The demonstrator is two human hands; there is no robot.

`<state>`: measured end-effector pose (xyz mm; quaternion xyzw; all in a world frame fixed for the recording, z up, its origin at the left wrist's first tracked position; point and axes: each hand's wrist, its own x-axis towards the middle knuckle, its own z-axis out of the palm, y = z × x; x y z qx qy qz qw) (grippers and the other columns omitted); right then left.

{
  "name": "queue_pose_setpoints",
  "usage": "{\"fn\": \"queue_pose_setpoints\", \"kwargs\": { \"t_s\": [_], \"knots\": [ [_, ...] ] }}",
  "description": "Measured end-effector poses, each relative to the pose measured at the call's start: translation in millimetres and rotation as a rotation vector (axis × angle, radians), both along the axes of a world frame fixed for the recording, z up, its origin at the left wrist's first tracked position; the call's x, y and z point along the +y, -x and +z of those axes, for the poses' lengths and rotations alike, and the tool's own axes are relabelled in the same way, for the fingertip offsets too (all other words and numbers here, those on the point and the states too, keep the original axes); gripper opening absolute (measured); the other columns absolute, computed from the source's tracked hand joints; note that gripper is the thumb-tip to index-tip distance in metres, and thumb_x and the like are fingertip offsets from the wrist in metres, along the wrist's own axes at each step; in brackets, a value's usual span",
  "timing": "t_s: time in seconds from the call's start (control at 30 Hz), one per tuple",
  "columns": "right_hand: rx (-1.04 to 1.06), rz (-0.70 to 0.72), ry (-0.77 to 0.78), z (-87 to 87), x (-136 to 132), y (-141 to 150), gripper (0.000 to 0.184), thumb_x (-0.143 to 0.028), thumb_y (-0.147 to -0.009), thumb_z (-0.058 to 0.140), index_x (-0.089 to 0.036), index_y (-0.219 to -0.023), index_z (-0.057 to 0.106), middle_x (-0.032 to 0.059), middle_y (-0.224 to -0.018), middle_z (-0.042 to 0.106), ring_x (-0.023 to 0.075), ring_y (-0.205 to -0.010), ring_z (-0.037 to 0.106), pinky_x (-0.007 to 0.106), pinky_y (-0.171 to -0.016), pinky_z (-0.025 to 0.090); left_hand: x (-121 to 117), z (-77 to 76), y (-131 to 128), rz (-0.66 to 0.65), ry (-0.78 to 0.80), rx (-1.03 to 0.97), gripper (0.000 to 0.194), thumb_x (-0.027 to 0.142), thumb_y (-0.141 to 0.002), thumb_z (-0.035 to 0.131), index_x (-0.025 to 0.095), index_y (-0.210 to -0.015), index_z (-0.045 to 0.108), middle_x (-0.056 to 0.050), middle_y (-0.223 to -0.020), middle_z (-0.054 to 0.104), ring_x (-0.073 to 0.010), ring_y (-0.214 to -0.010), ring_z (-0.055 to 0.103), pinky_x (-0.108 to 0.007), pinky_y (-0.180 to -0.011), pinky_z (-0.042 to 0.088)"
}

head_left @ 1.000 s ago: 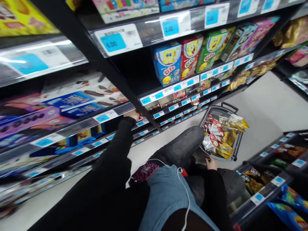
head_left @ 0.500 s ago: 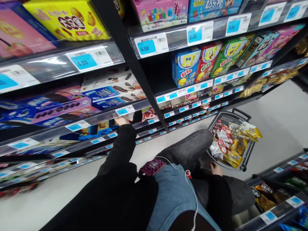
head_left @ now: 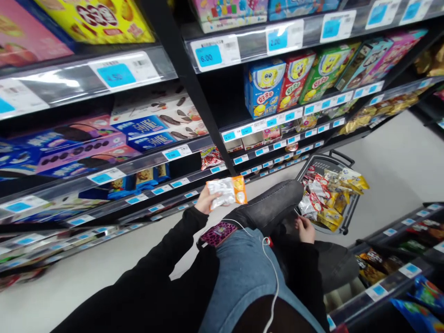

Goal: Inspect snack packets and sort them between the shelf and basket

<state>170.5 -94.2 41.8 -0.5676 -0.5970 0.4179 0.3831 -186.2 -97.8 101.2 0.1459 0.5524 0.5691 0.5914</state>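
My left hand [head_left: 205,199] grips a silver and orange snack packet [head_left: 225,192] by its near end, thumb on top. The packet is off the shelf, in front of the lower shelves and close to my knee. My right hand [head_left: 305,229] rests over my leg beside the shopping basket [head_left: 353,215]; its fingers are loosely bent and apart, and no object shows in them. Inside the basket lie several red-and-white packets [head_left: 314,194] and yellow packets [head_left: 331,215].
Shelves with price labels rise ahead, holding yellow boxes [head_left: 107,18], wafer-like biscuit boxes [head_left: 152,127] and cartoon boxes [head_left: 265,88]. A second shelf [head_left: 378,291] with snack bags stands at the right. A leopard-print phone-like item [head_left: 219,234] lies on my lap with a white cord [head_left: 276,277].
My left hand has come out of the lower shelf and toward me, bringing the snack packet into full view. My right hand has risen slightly and shows more of its fingers.
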Motion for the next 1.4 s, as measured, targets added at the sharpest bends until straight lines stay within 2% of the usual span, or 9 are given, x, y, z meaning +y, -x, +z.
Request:
{"fn": "queue_pose_setpoints", "kwargs": {
  "t_s": [0.07,0.17,0.23,0.33,0.43,0.6,0.87,1.1,1.4],
  "knots": [
    [0.182,-0.131,0.103,16.6,0,19,0.035,-0.046,-0.081,0.045,-0.017,-0.098,0.054,0.0025,-0.066,0.062,0.0146,-0.049,0.059,0.027,-0.047,0.049,8,18.8,-37,-0.232,-0.06,-0.074,0.078,0.011,-0.052,0.076,0.024,-0.119,0.038,-0.008,-0.105,0.058,-0.0266,-0.082,0.063,-0.042,-0.057,0.056],
    [0.486,-0.138,0.176,60.8,-4,43,0.054,-0.044,-0.077,0.054,-0.024,-0.125,0.038,0.0055,-0.092,0.063,0.0146,-0.064,0.063,0.03,-0.055,0.053,22,49.3,-88,-0.459,-0.18,-0.117,0.087,0.012,-0.05,0.078,0.026,-0.123,0.032,-0.007,-0.108,0.055,-0.0252,-0.086,0.061,-0.037,-0.059,0.057],
    [0.519,-0.211,0.103,90.0,-10,50,0.067,-0.038,-0.072,0.062,-0.026,-0.131,0.032,0.0051,-0.094,0.064,0.0151,-0.071,0.064,0.03,-0.061,0.054,28,64.6,-115,-0.497,-0.26,-0.081,0.092,0.014,-0.051,0.078,0.027,-0.126,0.027,-0.006,-0.105,0.054,-0.021,-0.082,0.062,-0.032,-0.061,0.057],
    [0.43,-0.305,0.023,114.4,-19,44,0.05,-0.032,-0.071,0.065,-0.022,-0.118,0.051,0.0071,-0.094,0.067,0.0185,-0.081,0.064,0.033,-0.071,0.054,31,75.9,-141,-0.517,-0.303,-0.041,0.1,0.017,-0.057,0.076,0.035,-0.132,0.013,-0.005,-0.105,0.054,-0.0173,-0.073,0.062,-0.029,-0.055,0.056],
    [0.352,-0.35,-0.029,116.9,-25,29,0.03,-0.031,-0.071,0.066,-0.018,-0.098,0.064,0.0096,-0.102,0.067,0.0223,-0.094,0.062,0.037,-0.082,0.051,29,77.3,-152,-0.612,-0.267,-0.003,0.086,0.022,-0.061,0.074,0.033,-0.131,0.026,-0.008,-0.109,0.054,-0.0179,-0.067,0.063,-0.029,-0.046,0.056],
    [0.427,-0.203,0.014,109.7,-23,8,0.042,-0.03,-0.069,0.068,-0.021,-0.109,0.061,0.0092,-0.115,0.062,0.024,-0.101,0.061,0.038,-0.084,0.051,24,78.2,-159,-0.722,-0.193,0.084,0.041,0.028,-0.063,0.072,0.015,-0.101,0.062,-0.01,-0.112,0.057,-0.0192,-0.067,0.064,-0.032,-0.046,0.057],
    [0.203,-0.203,-0.157,109.7,-22,2,0.024,-0.023,-0.064,0.072,-0.023,-0.088,0.071,0.0057,-0.086,0.072,0.0213,-0.075,0.068,0.034,-0.07,0.055,24,79.0,-164,-0.701,-0.196,0.243,0.028,0.031,-0.061,0.071,0.013,-0.083,0.072,-0.011,-0.101,0.065,-0.0182,-0.058,0.064,-0.028,-0.041,0.054],
    [-0.035,-0.157,-0.381,116.0,-24,1,0.016,-0.021,-0.074,0.064,-0.024,-0.088,0.071,0.0043,-0.085,0.072,0.0183,-0.072,0.067,0.029,-0.067,0.054,33,84.0,-162,-0.712,-0.41,0.578,0.018,0.031,-0.065,0.069,0.014,-0.068,0.073,-0.007,-0.072,0.071,-0.0205,-0.073,0.066,-0.027,-0.07,0.052],
    [-0.243,-0.093,-0.256,133.4,-23,0,0.016,-0.024,-0.083,0.049,-0.02,-0.073,0.06,0.0011,-0.067,0.064,0.0128,-0.062,0.059,0.023,-0.06,0.046,30,86.8,-164,-0.702,-0.434,0.643,0.02,0.034,-0.065,0.069,0.014,-0.063,0.07,-0.005,-0.068,0.07,-0.0168,-0.066,0.063,-0.024,-0.064,0.048]
  ]
}}
